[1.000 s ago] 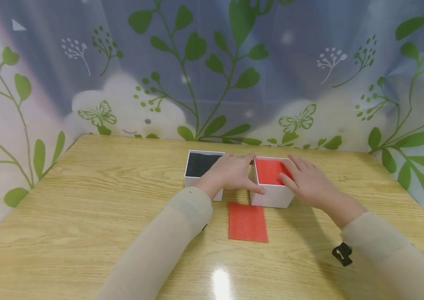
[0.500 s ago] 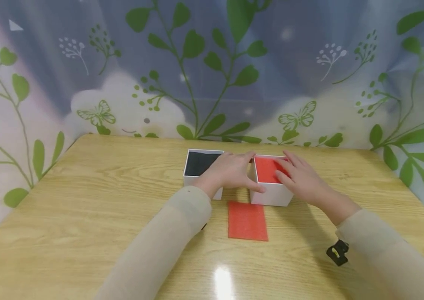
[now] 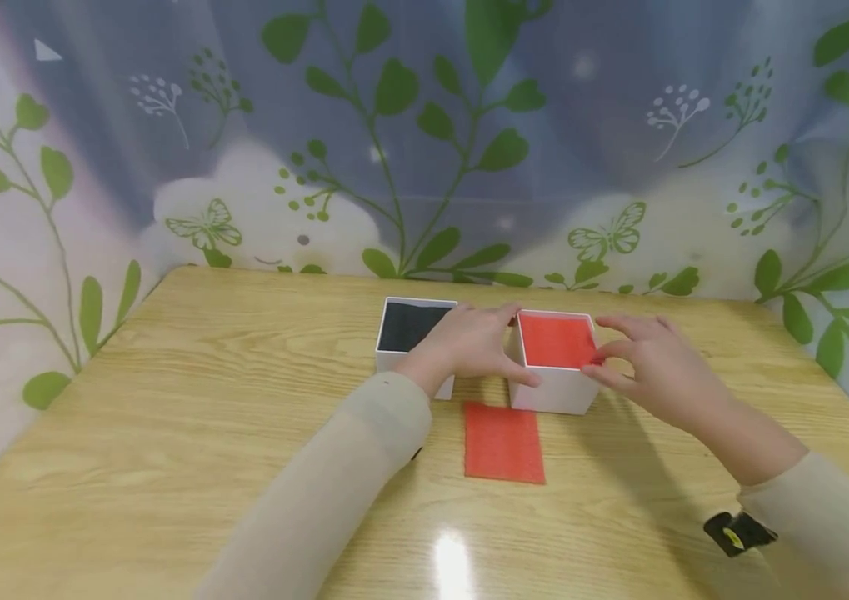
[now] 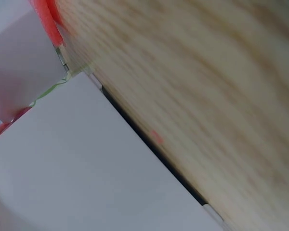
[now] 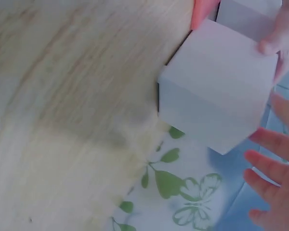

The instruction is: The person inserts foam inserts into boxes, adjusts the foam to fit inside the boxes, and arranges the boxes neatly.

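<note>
Half black box (image 3: pixel 411 329) hidden behind left hand (image 3: pixel 469 343).

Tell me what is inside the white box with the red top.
The white box holds a red foam sheet, filling its opening near the rim. Whatever lies beneath that sheet is covered and cannot be seen.

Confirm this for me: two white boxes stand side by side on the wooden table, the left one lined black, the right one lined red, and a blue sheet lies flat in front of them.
Not quite: the sheet is red, not blue, as the head view shows. The rest holds: two white boxes side by side on the wooden table, the left box lined black and the right box lined red.
</note>
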Available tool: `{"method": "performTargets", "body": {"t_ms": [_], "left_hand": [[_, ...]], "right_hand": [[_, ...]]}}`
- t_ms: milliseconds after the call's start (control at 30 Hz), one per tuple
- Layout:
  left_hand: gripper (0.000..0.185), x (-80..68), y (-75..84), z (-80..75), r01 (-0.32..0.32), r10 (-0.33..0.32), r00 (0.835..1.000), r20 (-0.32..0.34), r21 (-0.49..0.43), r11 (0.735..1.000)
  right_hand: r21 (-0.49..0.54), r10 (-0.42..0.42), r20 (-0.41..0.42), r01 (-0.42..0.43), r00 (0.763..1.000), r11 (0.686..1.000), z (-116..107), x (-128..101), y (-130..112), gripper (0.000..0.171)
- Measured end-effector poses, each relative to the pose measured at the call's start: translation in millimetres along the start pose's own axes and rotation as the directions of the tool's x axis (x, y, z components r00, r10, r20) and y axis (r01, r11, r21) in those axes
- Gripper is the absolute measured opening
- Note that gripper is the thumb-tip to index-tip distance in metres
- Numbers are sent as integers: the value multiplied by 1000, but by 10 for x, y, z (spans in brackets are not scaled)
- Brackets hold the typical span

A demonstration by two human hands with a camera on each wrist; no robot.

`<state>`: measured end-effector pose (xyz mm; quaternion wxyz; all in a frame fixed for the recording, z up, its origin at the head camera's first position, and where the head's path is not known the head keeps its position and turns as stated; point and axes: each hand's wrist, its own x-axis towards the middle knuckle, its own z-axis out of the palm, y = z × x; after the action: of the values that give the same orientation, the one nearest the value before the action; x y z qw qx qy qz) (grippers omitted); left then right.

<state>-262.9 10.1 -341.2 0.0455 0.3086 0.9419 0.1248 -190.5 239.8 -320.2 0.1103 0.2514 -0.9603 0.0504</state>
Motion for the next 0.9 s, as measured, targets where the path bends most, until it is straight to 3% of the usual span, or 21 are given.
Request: {"method": "performTargets", "body": {"t_ms": [233,367,500,567,900], "left_hand": [[105,-17,-40,16,7,-7,1000,-12,1,1000],[105,-10,-25,40,4,-4,1000,-5,-1,1000],[106,-2,-15,52,16,-16,1000,10,10,1000],[107,5,-8,49,16,-16,1000,13,7,1000],[108,22,32,-11,20,-21,999,29,21,1000]], "right_hand": [[-145,-144,-53,135,988,980,66,-25,-75,15],[-145,-194,-110,177,975,973,113,-49,-105,19],[-104,-287,-177,272,942,957,194,-29,-162,27],[-83,-303,-195,292,933,953,218,-23,-188,28],[-111,-279,-214,261,936,959,194,-20,-215,28]]}}
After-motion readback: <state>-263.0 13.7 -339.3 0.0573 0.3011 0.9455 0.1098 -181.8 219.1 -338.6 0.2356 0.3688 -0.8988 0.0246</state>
